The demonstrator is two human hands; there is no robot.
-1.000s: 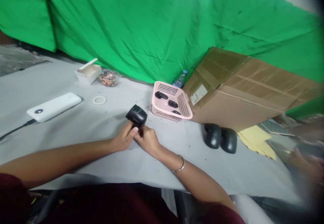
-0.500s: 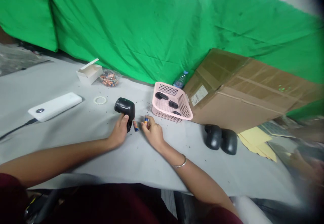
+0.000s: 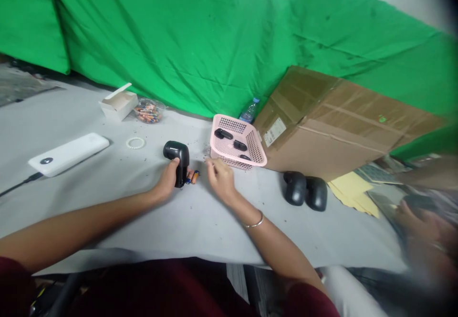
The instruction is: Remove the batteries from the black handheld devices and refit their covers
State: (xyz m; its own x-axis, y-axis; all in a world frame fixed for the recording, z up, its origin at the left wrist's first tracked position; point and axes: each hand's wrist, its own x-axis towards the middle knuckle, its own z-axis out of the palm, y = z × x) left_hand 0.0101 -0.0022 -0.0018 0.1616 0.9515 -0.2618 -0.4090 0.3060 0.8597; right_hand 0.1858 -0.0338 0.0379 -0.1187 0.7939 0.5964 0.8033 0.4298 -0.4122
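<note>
Head-mounted view, looking forward and down. We see a green cloth backdrop (image 3: 171, 35) hanging behind a grey-covered counter (image 3: 200, 226), with a large cardboard box (image 3: 322, 126) against the backdrop at right. Maroon sleeves (image 3: 14, 269) enter at the lower edge. At the far right, blurred, lies another person's hand (image 3: 418, 226), near yellow papers (image 3: 352, 195).

On the counter, from left to right, we note a white power bank (image 3: 67, 153) with a black cable (image 3: 21, 185), a small open white carton (image 3: 118, 106), and a clear container of batteries (image 3: 149, 111). Farther right are a pink plastic basket (image 3: 229, 117) holding three small black objects (image 3: 239, 145), a water bottle (image 3: 247, 110) behind it, and a pair of black devices (image 3: 306, 190) lying on the counter.

Centrally, the left hand (image 3: 166, 181) closes its grip around an upright black handheld device (image 3: 178, 162), fingers across its near side. Two small batteries (image 3: 191, 177) lie on the counter just beside the device, on its right. The right hand (image 3: 221, 178), wearing a thin bangle (image 3: 255, 221), has a loose, open grip with nothing visible in it. It rests between the batteries and the basket, apart from both. A beaded ring (image 3: 136, 143) lies left of the device, and dark specks dot the counter.
</note>
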